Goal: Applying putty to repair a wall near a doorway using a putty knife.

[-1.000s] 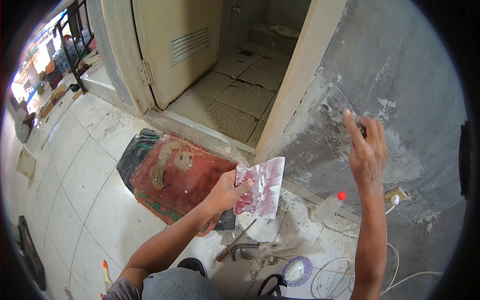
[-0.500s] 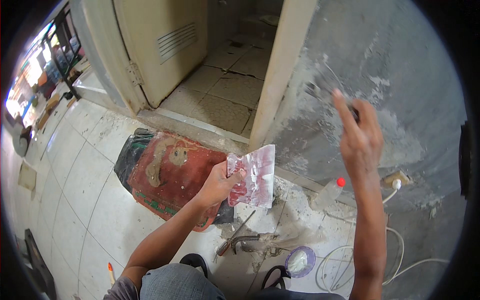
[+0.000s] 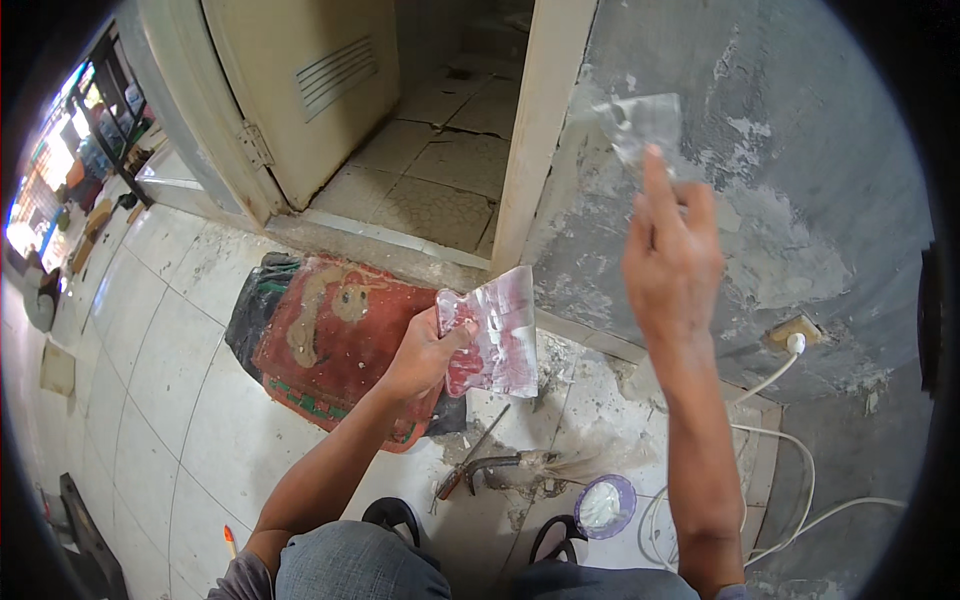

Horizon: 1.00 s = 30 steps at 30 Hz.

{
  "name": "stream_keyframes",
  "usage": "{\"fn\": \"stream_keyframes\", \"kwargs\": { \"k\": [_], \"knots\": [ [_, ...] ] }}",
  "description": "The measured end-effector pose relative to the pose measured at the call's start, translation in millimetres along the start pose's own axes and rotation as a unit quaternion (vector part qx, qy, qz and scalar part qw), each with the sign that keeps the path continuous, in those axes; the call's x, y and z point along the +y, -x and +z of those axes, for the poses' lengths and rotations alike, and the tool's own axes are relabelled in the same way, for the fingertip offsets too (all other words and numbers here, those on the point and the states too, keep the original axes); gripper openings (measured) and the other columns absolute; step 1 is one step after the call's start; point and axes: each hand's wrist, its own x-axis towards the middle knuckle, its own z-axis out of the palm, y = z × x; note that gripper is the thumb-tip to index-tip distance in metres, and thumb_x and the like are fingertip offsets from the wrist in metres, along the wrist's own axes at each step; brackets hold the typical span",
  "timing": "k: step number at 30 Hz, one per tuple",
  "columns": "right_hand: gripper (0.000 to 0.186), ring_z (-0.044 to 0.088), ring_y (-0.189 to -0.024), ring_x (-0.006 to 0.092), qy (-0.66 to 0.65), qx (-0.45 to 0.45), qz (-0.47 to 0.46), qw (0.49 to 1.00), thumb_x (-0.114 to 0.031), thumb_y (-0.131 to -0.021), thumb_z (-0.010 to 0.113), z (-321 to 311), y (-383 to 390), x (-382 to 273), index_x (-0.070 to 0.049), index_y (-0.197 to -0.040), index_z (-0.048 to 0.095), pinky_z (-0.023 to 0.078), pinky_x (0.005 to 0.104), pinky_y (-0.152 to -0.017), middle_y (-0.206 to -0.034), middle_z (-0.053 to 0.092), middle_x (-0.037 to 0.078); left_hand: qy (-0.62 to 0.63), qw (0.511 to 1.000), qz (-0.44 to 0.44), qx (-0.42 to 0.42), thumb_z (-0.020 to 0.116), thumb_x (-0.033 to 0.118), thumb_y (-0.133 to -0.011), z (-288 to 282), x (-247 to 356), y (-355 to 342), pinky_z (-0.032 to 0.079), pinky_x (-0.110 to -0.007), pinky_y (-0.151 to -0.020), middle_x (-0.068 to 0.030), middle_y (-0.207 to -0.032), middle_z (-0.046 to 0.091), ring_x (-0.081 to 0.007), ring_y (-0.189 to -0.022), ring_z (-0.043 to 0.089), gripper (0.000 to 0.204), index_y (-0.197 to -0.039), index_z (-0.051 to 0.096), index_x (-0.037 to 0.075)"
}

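My left hand [image 3: 422, 355] is closed round a red plastic scraper [image 3: 505, 345] smeared with white putty, held over the floor near the door frame. Up at the grey wall [image 3: 800, 160], my right hand [image 3: 680, 265] grips a putty knife [image 3: 648, 118] with its index finger stretched along it. The blade is pale and lies at the wall beside the door frame; its handle is mostly hidden by the hand. White and rough patches mark the wall around it. Below, on the floor, a purple tub [image 3: 606, 507] holds white putty.
A red mat [image 3: 335, 320] lies folded before the open door [image 3: 310, 90]. By my sandalled feet lie a hammer [image 3: 490, 464] and a screwdriver [image 3: 472, 452]. A white cable [image 3: 800, 465] runs from a wall socket [image 3: 795, 335] across the floor at right.
My right hand has moved left and the putty knife has gone up the wall, its blade now plainer to see. The left hand keeps hold of the red scraper. The view has shifted slightly.
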Motion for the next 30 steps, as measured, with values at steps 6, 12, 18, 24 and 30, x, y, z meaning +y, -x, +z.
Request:
{"fn": "stream_keyframes", "kwargs": {
  "k": [6,12,18,24,30],
  "knots": [
    [0.058,0.058,-0.061,0.0312,0.017,-0.082,0.05,0.995,-0.004,-0.087,0.059,38,58,3,-0.002,-0.142,0.041,0.051,0.0396,-0.049,-0.088,0.049,0.016,-0.006,1.0,-0.016,-0.009,0.058,0.009,-0.096,-4,2,4,0.051,-0.029,-0.079,-0.0027,-0.1,0.065,-0.0088,-0.088,0.06,0.019,-0.11,0.059,-0.002],
    [0.057,0.055,-0.061,0.0298,-0.051,-0.058,0.042,0.996,-0.002,-0.088,0.059,29,77,-13,0.0,-0.142,0.041,0.048,0.0412,-0.053,-0.086,0.049,0.016,-0.032,0.999,-0.012,0.012,0.059,0.009,-0.095,-23,-1,7,0.05,-0.028,-0.079,-0.0011,-0.099,0.065,-0.0076,-0.087,0.059,0.017,-0.109,0.06,-0.001],
    [0.055,0.055,-0.061,0.0293,-0.016,-0.001,0.05,0.999,-0.001,-0.089,0.058,42,35,-7,0.001,-0.142,0.041,0.047,0.0418,-0.054,-0.087,0.049,0.016,-0.029,0.999,-0.006,0.019,0.058,0.009,-0.095,-22,0,4,0.049,-0.028,-0.08,-0.0007,-0.098,0.065,-0.0075,-0.087,0.059,0.017,-0.108,0.061,-0.001],
    [0.059,0.054,-0.061,0.0312,-0.028,-0.154,0.087,0.984,-0.001,-0.088,0.059,60,129,-10,0.002,-0.144,0.038,0.046,0.0416,-0.054,-0.088,0.049,0.018,-0.022,1.0,0.003,0.022,0.058,0.008,-0.095,-21,3,4,0.049,-0.028,-0.078,-0.0007,-0.097,0.065,-0.0074,-0.085,0.059,0.016,-0.108,0.061,-0.001],
    [0.063,0.053,-0.061,0.0318,-0.082,-0.019,0.1,0.991,-0.002,-0.088,0.059,57,73,-22,0.003,-0.146,0.033,0.044,0.0422,-0.052,-0.083,0.05,0.018,-0.039,0.999,-0.005,0.032,0.058,0.008,-0.095,-30,3,6,0.049,-0.027,-0.076,0.0004,-0.094,0.064,-0.0071,-0.082,0.058,0.014,-0.106,0.061,0.0]
  ]
}}
